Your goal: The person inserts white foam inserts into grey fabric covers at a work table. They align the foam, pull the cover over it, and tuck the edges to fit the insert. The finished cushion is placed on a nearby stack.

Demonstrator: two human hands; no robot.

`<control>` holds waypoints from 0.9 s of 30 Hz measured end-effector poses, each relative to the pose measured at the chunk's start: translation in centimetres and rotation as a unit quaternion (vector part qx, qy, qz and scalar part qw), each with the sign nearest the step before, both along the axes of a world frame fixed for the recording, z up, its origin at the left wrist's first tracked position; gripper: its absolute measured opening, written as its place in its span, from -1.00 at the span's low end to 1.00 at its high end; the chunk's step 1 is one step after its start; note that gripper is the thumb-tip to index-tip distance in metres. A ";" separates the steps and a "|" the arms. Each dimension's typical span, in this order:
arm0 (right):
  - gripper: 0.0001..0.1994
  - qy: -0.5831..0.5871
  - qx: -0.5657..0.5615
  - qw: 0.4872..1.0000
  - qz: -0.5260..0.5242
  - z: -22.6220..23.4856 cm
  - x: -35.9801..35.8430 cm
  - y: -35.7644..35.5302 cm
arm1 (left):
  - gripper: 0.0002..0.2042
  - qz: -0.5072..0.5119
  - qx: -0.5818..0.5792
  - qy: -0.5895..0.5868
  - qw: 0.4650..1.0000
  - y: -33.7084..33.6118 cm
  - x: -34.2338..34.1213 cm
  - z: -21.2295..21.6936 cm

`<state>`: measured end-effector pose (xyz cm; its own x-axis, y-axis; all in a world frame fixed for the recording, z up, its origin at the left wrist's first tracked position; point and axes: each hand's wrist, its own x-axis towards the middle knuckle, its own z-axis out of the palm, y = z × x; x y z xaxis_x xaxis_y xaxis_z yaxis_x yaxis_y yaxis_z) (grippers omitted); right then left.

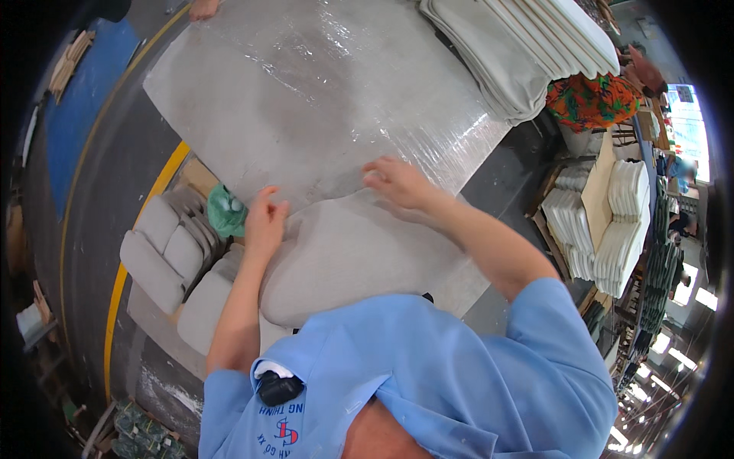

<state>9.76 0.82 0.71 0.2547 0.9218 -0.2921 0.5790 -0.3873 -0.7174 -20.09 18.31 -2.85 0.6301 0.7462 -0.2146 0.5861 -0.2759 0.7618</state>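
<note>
Right against the blue shirt (459, 367), with its lettering and one emblem (287, 432), one grey cushion (359, 260) is lying at the film-covered table's (306, 99) near end; left hand (266, 222) and right hand (399, 183) are working its far edge, fingers gripping or not, can't tell! One green bag (226, 212) is hiding its contents; beyond, one co-worker's hand (204, 9) is showing.

The left hand (266, 220) and right hand (399, 183) were by a grey cushion (359, 252). Pale pads (508, 67) stood stacked beyond, rightward.
</note>
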 end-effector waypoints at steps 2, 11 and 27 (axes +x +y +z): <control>-0.49 0.014 -0.094 0.995 -0.015 4.3 3.5 -1.9 | -0.54 0.085 -0.055 -0.046 0.994 -0.8 -3.1 1.4; -0.09 0.181 -0.402 0.882 -0.166 10.6 1.6 -13.3 | -0.26 0.042 -0.166 0.177 0.969 -10.4 -10.1 11.6; -0.34 0.143 -0.442 0.852 -0.242 1.5 3.2 -10.3 | -0.36 0.084 -0.275 0.326 0.901 -3.8 -6.7 4.1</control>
